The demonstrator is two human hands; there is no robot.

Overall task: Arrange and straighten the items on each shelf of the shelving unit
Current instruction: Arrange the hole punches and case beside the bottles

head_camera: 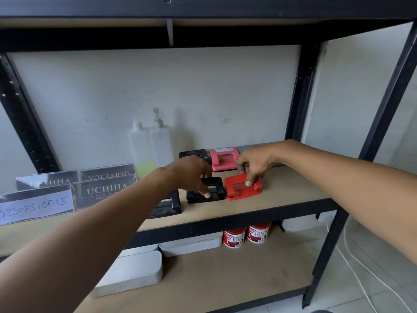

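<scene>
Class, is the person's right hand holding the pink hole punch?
No. The right hand grips the red hole punch; the pink hole punch sits untouched behind.

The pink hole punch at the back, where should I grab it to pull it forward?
Grab the pink hole punch by its raised lever, thumb on one side and fingers on the other, probably coming from above and the front. The right hand holds the red hole punch much that way. A black hole punch sits close on its left, so a side approach looks cramped.

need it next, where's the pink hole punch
In the head view, the pink hole punch sits at the back of the middle shelf, right of a black hole punch, behind the red one.
</scene>
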